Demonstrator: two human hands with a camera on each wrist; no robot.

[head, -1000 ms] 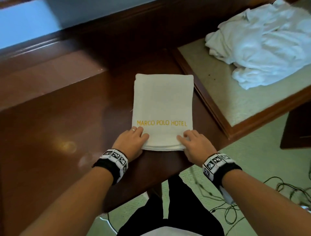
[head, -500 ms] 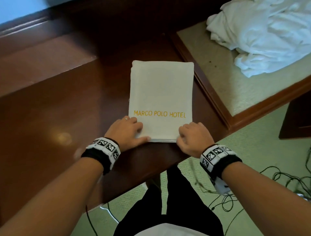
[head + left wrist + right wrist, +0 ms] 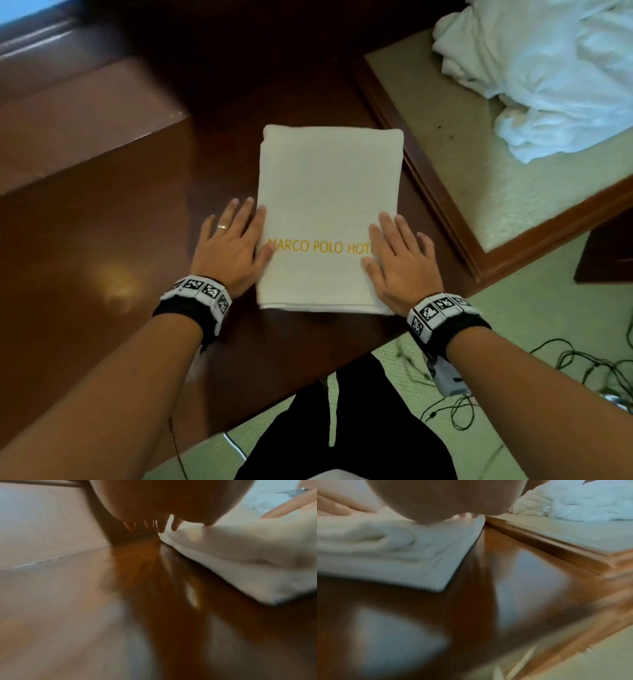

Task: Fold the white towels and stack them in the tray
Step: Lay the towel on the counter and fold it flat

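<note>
A folded white towel (image 3: pixel 325 192) with gold "MARCO POLO HOTEL" lettering lies flat on the dark wooden table (image 3: pixel 102 240). My left hand (image 3: pixel 236 240) rests flat at the towel's left edge, fingers straight, thumb on the cloth. On the towel's right side lies my right hand (image 3: pixel 397 253), fingers straight and spread. In the left wrist view the towel (image 3: pixel 240 555) runs along the right under my fingertips (image 3: pixel 175 526). The right wrist view shows the towel's layered corner (image 3: pixel 412 563). A heap of unfolded white towels (image 3: pixel 548 68) sits on the wood-rimmed tray (image 3: pixel 445 212) at the right.
The table's near edge runs diagonally just below my wrists, with green carpet (image 3: pixel 531 308) and black cables (image 3: pixel 582 370) beyond it. A raised wooden ledge (image 3: pixel 85 113) stands at the back left. The tray's rim (image 3: pixel 547 545) runs close beside the towel.
Both hands have slid forward from the towel's near corners onto its sides and flattened out, fingers now straight. The towel stays in place.
</note>
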